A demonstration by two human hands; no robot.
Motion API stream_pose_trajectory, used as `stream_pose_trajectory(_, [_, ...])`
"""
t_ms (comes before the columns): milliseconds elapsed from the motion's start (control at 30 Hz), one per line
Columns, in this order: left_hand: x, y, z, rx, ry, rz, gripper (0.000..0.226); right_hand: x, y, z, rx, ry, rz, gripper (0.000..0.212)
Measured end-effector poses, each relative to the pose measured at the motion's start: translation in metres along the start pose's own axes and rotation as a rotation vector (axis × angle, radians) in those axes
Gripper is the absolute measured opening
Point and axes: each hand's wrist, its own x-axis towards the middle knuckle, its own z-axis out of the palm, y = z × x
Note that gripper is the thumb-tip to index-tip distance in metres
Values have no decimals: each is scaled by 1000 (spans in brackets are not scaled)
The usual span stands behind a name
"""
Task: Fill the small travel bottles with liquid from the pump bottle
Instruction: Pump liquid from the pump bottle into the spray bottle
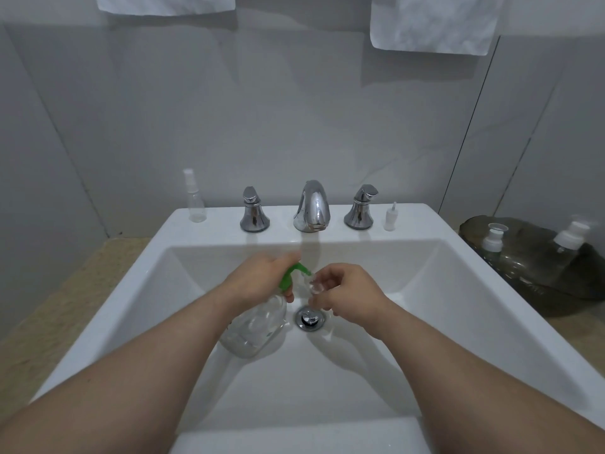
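Over the white sink basin [409,290], my left hand [258,280] grips the green pump head [291,276] of a clear pump bottle [255,326], which is tilted with its base toward me. The green nozzle points right at the mouth of a small clear travel bottle [314,286]. My right hand [347,290] holds that small bottle, fingers curled round it, just above the drain [309,318]. Another clear travel bottle with a spray cap [195,199] stands on the sink's back ledge at the left. A loose white spray top [390,217] stands on the ledge at the right.
A chrome faucet [311,206] with two handles [253,211] [360,209] lines the back ledge. A dark glass tray [523,267] on the counter at the right holds two more clear bottles with white caps [492,240] [569,237]. White towels [432,21] hang on the wall above.
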Motion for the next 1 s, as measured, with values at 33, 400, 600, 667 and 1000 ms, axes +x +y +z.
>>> stream_pose_trajectory(33, [0,-1,0,12,14,8,74,0,0,-1,13,6,-1,28])
stream_pose_trajectory(400, [2,-1,2,11,22,-31,73,-1,-2,-1,18,8,-2,27])
stream_pose_trajectory(600, [1,4,2,-20,9,-32,64,-2,-3,-1,15,5,2,28])
stream_pose_trajectory(667, [0,5,2,-19,6,-41,59,-2,-3,-1,8,3,4,29])
stream_pose_trajectory(1000, [0,6,0,-9,0,-36,50,-4,-3,-1,-20,-21,16,28])
